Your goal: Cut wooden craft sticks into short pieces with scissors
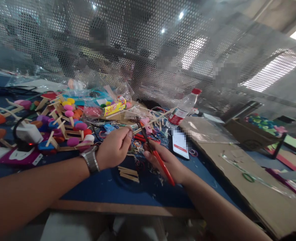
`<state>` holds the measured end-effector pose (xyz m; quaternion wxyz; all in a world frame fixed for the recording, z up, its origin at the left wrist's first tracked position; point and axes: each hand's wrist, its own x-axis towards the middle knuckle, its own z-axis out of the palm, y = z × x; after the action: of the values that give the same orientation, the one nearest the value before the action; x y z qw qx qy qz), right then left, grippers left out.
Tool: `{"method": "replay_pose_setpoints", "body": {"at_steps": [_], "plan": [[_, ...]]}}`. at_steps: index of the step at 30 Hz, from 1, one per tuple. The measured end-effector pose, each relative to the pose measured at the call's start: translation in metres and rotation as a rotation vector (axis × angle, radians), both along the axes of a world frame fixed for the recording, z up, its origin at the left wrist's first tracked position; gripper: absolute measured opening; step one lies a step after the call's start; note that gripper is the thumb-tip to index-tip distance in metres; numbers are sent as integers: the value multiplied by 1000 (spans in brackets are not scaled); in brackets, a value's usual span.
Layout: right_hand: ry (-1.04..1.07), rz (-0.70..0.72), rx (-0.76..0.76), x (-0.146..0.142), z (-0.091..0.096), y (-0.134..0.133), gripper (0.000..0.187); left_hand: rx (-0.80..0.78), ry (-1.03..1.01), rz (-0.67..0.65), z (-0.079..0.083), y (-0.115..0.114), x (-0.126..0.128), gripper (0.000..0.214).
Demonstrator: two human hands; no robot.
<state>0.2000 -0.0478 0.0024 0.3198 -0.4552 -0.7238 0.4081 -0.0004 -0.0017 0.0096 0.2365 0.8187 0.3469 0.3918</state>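
My left hand (114, 147), with a metal watch (90, 160) on the wrist, is closed in a pinch on one end of a thin wooden stick (151, 121) that runs up to the right. My right hand (166, 160) grips red-handled cutting pliers (154, 152), whose dark jaws reach up to the stick near my left fingers. A few short cut sticks (129, 174) lie on the blue table cover (107, 187) just below both hands.
A stick structure with coloured pompoms (67, 125) stands at left beside a white charger (28, 134). A phone (180, 144) and plastic bottle (184, 108) lie behind my right hand. Cardboard sheets (240, 174) cover the right. A perforated metal screen (148, 50) backs the table.
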Motion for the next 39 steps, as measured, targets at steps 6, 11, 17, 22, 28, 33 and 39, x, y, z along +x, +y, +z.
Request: {"method": "replay_pose_setpoints", "body": {"at_steps": [6, 11, 17, 22, 28, 33, 39], "plan": [[18, 15, -26, 1, 1, 0, 37, -87, -27, -29, -1, -2, 0, 33], [-8, 33, -9, 3, 6, 2, 36, -121, -57, -80, -2, -2, 1, 32], [-68, 12, 78, 8, 7, 7, 34, -276, -230, -127, -4, 2, 3, 31], [-10, -67, 171, 8, 1, 10, 32, -421, -445, -137, -10, 8, 5, 29], [444, -281, 216, -2, -2, 13, 41, -548, -699, -171, -10, 4, 9, 28], [584, -316, 273, -4, 3, 9, 46, -531, -448, -261, -10, 1, 9, 36], [582, -227, 310, -8, 7, 1, 47, -582, -118, -423, -8, -13, 11, 46]]}}
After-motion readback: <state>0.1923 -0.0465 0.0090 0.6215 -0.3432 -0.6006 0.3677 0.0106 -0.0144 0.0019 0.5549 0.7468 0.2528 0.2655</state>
